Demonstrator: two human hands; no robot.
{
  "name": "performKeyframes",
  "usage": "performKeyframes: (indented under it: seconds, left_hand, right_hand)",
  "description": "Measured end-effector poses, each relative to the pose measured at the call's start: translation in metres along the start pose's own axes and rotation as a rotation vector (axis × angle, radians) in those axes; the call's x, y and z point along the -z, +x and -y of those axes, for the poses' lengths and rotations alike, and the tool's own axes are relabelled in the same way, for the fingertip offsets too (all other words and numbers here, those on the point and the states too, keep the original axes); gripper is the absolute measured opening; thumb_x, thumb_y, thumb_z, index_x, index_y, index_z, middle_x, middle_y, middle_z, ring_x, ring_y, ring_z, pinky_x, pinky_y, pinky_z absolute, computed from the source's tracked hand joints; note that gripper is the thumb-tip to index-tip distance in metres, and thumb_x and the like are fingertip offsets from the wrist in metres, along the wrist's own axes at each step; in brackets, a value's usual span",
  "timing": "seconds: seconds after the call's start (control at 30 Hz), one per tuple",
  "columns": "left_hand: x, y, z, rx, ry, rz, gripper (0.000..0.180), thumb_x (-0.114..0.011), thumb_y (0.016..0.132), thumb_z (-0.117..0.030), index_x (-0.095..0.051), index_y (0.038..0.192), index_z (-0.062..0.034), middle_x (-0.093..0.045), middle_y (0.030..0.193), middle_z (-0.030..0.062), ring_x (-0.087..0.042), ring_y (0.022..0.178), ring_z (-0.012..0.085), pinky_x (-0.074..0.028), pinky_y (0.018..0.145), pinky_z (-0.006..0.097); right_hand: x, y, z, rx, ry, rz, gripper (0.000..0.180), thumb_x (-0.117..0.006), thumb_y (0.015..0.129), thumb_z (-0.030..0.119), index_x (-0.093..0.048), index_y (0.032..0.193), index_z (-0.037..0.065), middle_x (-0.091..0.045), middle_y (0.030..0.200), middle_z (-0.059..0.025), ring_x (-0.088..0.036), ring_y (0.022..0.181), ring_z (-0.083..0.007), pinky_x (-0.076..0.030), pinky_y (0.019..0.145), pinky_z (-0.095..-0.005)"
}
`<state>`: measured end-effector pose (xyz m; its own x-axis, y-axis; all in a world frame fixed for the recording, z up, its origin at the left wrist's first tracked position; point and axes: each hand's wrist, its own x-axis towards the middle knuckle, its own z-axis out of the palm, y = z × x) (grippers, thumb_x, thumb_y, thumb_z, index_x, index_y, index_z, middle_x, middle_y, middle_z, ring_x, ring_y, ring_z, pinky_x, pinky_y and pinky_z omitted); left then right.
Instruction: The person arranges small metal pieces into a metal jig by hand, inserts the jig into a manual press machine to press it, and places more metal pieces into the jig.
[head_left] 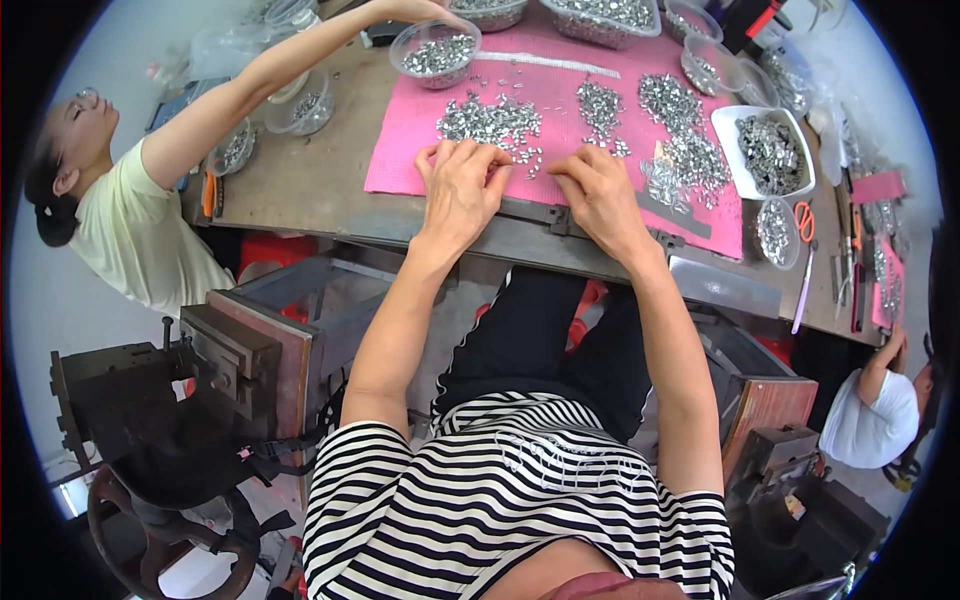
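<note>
Both of my hands are at the near edge of a pink mat (400,160). My left hand (460,195) has curled fingers, thumb drawn toward the forefinger, beside a heap of small shiny silver metal parts (490,120). A few loose parts (530,157) lie just right of its fingertips. My right hand (600,200) bends its thumb and forefinger together into a pinch, below a smaller pile of silver parts (600,110). Anything between the fingertips of either hand is too small to make out. Farther right, larger piles of silver parts (690,160) spread over the mat.
A white tray (722,135) of metal parts, clear tubs (398,62) and orange-handled scissors (804,220) surround the mat. At left, a co-worker (130,220) stretches an arm (270,70) over the far tubs. Another person (875,415) sits at far right. Machine vices (230,365) stand below the bench.
</note>
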<state>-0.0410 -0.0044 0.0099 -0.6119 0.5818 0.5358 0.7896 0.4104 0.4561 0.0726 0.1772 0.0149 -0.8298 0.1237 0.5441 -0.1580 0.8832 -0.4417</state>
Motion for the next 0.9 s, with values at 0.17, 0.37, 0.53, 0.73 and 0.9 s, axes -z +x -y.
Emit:
performKeyframes:
  seconds: [0.17,0.37,0.53,0.73,0.9]
  left_hand:
    - [-0.009,0.005,0.002,-0.042,0.102,0.01,0.01,-0.077,0.084,-0.017,-0.075,0.093,-0.0145,-0.067,0.087,-0.0015,-0.058,0.09,0.0202,-0.033,0.097,0.044]
    - [-0.017,0.011,-0.002,-0.133,0.106,-0.021,0.01,-0.077,0.083,-0.017,-0.075,0.093,-0.0155,-0.06,0.083,0.0014,-0.057,0.092,0.0229,-0.032,0.1,0.05]
    - [-0.013,0.015,0.005,-0.098,0.022,0.128,0.008,-0.075,0.082,-0.015,-0.071,0.088,-0.0118,-0.063,0.085,0.0035,-0.057,0.095,0.0251,-0.032,0.099,0.053]
    - [-0.009,0.011,0.0,-0.142,0.078,0.088,0.008,-0.076,0.083,-0.015,-0.072,0.089,-0.0118,-0.063,0.085,0.0023,-0.058,0.092,0.0234,-0.031,0.102,0.051]
    - [-0.007,0.014,-0.001,-0.075,0.05,0.157,0.007,-0.076,0.083,-0.016,-0.074,0.09,-0.0124,-0.064,0.085,0.0017,-0.059,0.089,0.0217,-0.031,0.103,0.048]
  right_hand:
    - [-0.022,0.014,-0.007,0.025,-0.031,0.037,0.01,-0.071,0.086,0.009,-0.074,0.096,0.009,-0.06,0.087,-0.0077,-0.061,0.086,-0.0275,-0.044,0.077,-0.0409]
    - [-0.021,0.016,-0.008,0.072,-0.147,0.091,0.007,-0.071,0.085,0.01,-0.071,0.092,0.009,-0.058,0.086,-0.0077,-0.06,0.089,-0.0262,-0.042,0.081,-0.0406]
    - [-0.005,0.012,-0.009,0.023,-0.113,0.093,0.009,-0.069,0.084,0.011,-0.065,0.086,0.005,-0.06,0.085,-0.0105,-0.06,0.085,-0.0291,-0.042,0.081,-0.043]
    - [0.033,-0.008,-0.025,-0.121,0.027,0.034,0.007,-0.072,0.082,0.003,-0.067,0.084,-0.002,-0.064,0.078,-0.012,-0.061,0.066,-0.0267,-0.047,0.06,-0.0378]
    - [0.024,-0.007,-0.019,-0.095,0.039,0.077,0.007,-0.073,0.083,0.005,-0.07,0.089,0.001,-0.065,0.081,-0.0118,-0.062,0.07,-0.0285,-0.047,0.068,-0.039]
